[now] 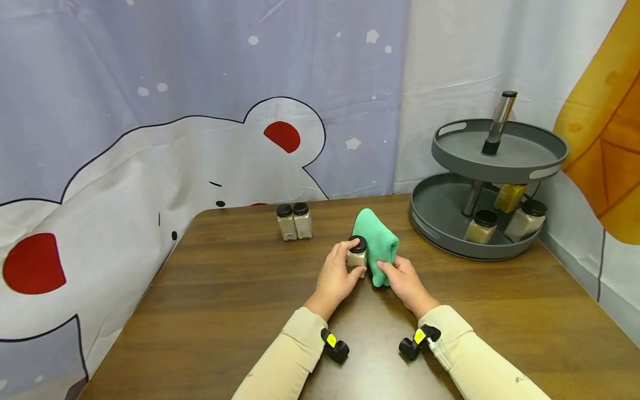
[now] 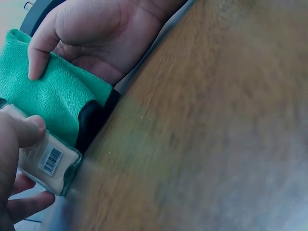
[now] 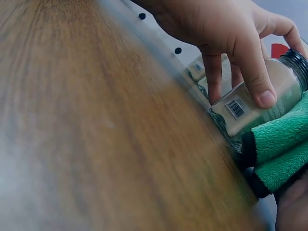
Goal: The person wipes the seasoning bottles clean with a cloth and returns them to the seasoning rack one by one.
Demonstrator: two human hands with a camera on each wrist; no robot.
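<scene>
My left hand (image 1: 336, 278) grips a spice jar (image 1: 356, 256) with a black lid and pale contents, fingers and thumb round its sides. A barcode label shows on the jar (image 3: 245, 103) in the right wrist view. Against the jar's right side lies a folded green cloth (image 1: 376, 244) with dark edging. My right hand (image 1: 406, 283) holds this cloth, its thumb on the near face; the fingers behind are hidden by the cloth in the head view. In the left wrist view the thumb presses into the cloth (image 2: 57, 91).
Two more black-lidded jars (image 1: 295, 222) stand side by side toward the table's back edge. At the back right stands a grey two-tier turntable rack (image 1: 445, 244), with several jars on its lower tier. A printed curtain (image 1: 200, 166) hangs behind the wooden table (image 1: 240, 311).
</scene>
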